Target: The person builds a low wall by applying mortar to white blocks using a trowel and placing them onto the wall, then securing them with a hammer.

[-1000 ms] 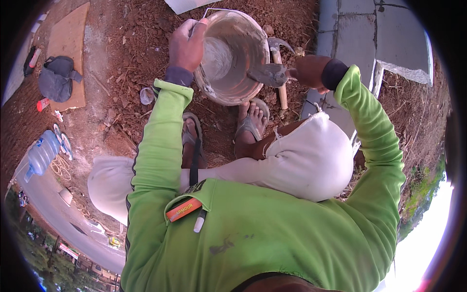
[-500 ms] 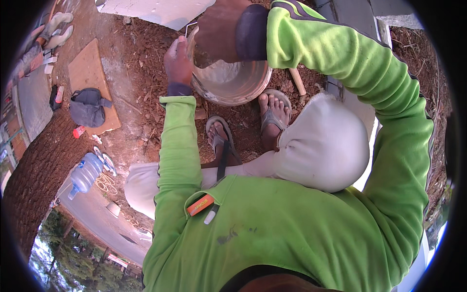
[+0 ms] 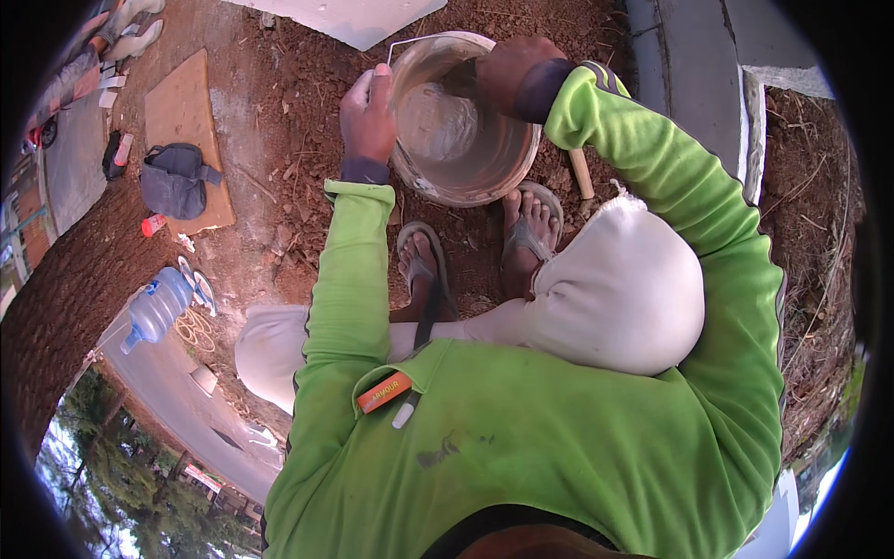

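A round bucket point(image 3: 458, 194) with wet grey-brown paste smeared inside stands on the soil in front of my sandalled feet. My left hand point(image 3: 368, 119) grips its left rim, thumb upward, beside the end of the thin wire handle point(image 3: 419, 39). Over the right rim, my right hand point(image 3: 515, 76) dips into the bucket with curled fingers. A dark shape shows at its fingertips, but what it holds is hidden. Just right of the bucket lies a wooden handle point(image 3: 581, 174), partly under my right sleeve.
A pale slab point(image 3: 358, 17) lies beyond the bucket. Grey concrete edging point(image 3: 684, 88) runs along the right. On the left are a brown board point(image 3: 200, 112) with a dark bag point(image 3: 174, 182), a large water bottle point(image 3: 160, 306), coiled rope point(image 3: 194, 329), a tree trunk point(image 3: 65, 279) and another person's legs point(image 3: 135, 42).
My right hand has moved right, from the bucket's far left side to its right rim, uncovering the bucket's inside. The view has shifted slightly; my left hand stays at the left rim.
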Demonstrator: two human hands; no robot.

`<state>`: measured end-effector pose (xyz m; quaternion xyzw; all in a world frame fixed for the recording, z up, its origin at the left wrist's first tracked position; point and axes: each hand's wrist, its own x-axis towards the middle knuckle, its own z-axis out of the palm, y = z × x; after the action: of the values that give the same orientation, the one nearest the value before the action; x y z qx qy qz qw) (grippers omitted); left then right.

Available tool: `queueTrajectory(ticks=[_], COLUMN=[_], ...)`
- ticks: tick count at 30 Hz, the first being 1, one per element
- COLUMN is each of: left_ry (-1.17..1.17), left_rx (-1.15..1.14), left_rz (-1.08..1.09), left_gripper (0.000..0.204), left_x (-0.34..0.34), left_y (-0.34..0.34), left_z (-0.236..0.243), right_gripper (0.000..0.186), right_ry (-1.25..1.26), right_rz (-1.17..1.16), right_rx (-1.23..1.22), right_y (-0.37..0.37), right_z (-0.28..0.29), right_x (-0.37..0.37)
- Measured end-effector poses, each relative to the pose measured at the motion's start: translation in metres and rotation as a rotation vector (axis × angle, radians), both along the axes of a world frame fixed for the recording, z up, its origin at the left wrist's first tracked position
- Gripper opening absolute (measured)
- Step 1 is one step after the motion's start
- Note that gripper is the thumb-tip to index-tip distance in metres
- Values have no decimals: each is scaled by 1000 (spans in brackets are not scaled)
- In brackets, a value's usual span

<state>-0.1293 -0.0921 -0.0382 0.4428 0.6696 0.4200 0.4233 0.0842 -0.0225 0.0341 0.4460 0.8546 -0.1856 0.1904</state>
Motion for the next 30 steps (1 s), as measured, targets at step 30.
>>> queueTrajectory(ticks=[30], left_ry=[119], left_rx=[76], left_rz=[30], left_gripper=[41], left_x=[9], left_y=[1], left_z=[5], right_gripper=[13], right_ry=[42], right_rz=[258], right_rx=[23], right_y=[-54], right_z=[-17], right_x=[36])
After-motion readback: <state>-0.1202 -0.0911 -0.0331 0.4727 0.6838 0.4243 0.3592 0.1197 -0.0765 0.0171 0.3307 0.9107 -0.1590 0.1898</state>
